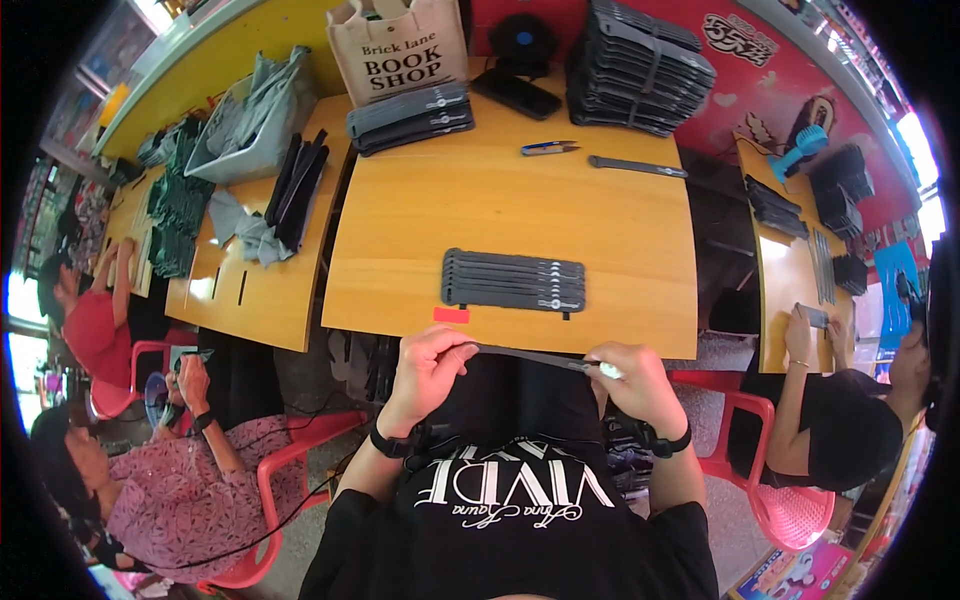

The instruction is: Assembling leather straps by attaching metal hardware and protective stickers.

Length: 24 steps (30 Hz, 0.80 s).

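A dark grey fabric strap (pixel 530 355) is stretched between my hands, just off the table's near edge and above my lap. My left hand (pixel 430 368) pinches its left end. The other end is gripped by my right hand (pixel 637 380), where a small white patch shows at the fingers. In front of my hands, several similar grey straps (pixel 512 280) lie overlapped in a neat row with white marks at their right ends. A flat red rectangle (pixel 451 316) is by the row's lower left corner. One more grey strap (pixel 637 167) lies alone at the far right.
At the back are blue-handled thread snips (pixel 549 148), a dark phone (pixel 517 93), a tote bag (pixel 395 50), a pile of grey straps (pixel 410 118) and a tall bound stack (pixel 640 70). Other people sit at tables (pixel 245 300) on both sides.
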Motion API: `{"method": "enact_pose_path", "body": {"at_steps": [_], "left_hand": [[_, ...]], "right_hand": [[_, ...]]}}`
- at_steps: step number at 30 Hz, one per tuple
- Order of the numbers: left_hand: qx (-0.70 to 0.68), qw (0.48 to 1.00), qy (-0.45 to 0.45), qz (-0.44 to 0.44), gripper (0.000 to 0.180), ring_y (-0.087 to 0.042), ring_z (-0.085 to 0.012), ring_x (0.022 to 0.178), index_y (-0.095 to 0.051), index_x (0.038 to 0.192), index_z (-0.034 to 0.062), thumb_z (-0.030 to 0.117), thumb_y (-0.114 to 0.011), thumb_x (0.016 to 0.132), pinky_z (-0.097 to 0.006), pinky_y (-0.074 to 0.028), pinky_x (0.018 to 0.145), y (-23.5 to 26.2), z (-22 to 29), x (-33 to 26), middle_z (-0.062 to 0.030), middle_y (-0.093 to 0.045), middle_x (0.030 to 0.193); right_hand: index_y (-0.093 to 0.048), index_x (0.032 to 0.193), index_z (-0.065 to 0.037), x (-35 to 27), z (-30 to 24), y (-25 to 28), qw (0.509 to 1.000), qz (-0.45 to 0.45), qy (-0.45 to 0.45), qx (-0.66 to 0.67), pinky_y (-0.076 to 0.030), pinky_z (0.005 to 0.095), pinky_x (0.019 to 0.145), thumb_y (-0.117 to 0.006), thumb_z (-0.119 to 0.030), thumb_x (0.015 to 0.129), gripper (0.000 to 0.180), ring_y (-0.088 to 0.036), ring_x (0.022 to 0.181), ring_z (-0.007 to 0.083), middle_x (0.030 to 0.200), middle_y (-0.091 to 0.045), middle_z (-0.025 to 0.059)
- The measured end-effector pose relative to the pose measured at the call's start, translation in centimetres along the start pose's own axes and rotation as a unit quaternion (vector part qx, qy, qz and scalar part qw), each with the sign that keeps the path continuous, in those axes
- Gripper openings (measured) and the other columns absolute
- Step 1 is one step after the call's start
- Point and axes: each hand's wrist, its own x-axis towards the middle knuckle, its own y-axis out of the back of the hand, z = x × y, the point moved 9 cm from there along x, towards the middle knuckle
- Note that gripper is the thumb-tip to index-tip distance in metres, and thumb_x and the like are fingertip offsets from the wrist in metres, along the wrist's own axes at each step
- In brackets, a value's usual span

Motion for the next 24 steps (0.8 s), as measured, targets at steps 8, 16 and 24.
{"method": "enact_pose_path", "body": {"at_steps": [8,16,24], "left_hand": [[-0.107,0.981,0.146,0.068,0.006,-0.054,-0.0048,0.054,-0.069,0.089,-0.0021,0.002,-0.066,0.085,-0.02,-0.043,0.049,2.4,-5.6,0.1,-0.0006,-0.063,0.068],[-0.067,0.978,0.18,0.086,0.006,-0.052,-0.0045,0.051,-0.068,0.087,-0.0029,0.003,-0.068,0.084,-0.02,-0.041,0.047,3.3,-7.3,2.6,-0.0001,-0.062,0.065],[-0.03,0.975,0.206,0.074,0.008,-0.052,-0.0049,0.05,-0.066,0.085,-0.0046,0.004,-0.067,0.085,-0.02,-0.041,0.045,3.0,-8.3,3.3,-0.0011,-0.06,0.062]], "right_hand": [[-0.062,0.085,0.0,1.9,3.8,-1.5,0.976,0.057,-0.118,0.175,-0.044,0.0301,0.055,-0.067,-0.001,0.079,0.008,-0.06,0.06,0.0193,0.068,-0.061,0.0066],[-0.064,0.085,0.002,3.2,7.3,-3.2,0.93,0.142,-0.221,0.258,-0.036,0.0223,0.053,-0.067,0.001,0.08,0.005,-0.044,0.059,0.0049,0.063,-0.052,-0.0034],[-0.065,0.087,0.003,3.4,7.2,-2.6,0.941,0.146,-0.219,0.214,-0.038,0.023,0.055,-0.068,0.0,0.08,0.008,-0.045,0.062,0.0052,0.066,-0.054,-0.0017]]}}
